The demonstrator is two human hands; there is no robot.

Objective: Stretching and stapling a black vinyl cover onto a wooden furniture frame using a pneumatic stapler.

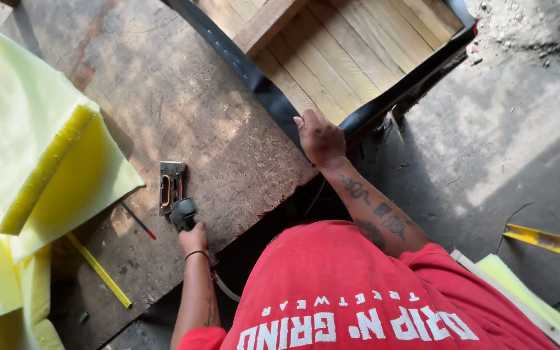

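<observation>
The person in the red shirt [351, 298] leans over a worn brown counter [183, 97], and I take the manual staple gun [170, 186] lying flat on it as my landmark. Just below and to the right of the staple gun, the left hand [193, 240] is wrapped around the grip of a dark air-powered tool [184, 212], its fingers closed on the handle; the tool's head nearly touches the staple gun's lower corner, and a hose [225, 290] trails from under the wrist toward the counter's near edge. A thin black band sits on that wrist. Well to the right of the staple gun and a little higher, the right hand [319, 137] presses down on a strip of black covering [273, 97] folded over the edge of a wooden slatted frame [351, 45]; the fingers are bent onto the strip, though I cannot tell whether they pinch it or only hold it flat. The frame stretches away up and to the right from that hand. To the left of the staple gun lie thick slabs of pale yellow foam [27, 129], stacked and overlapping. Between foam and staple gun rests a thin dark pencil with a red tip [139, 221], and below it a yellow strip [98, 269] lies aslant on the counter. Far right of the staple gun, grey concrete floor [520, 129] shows.
</observation>
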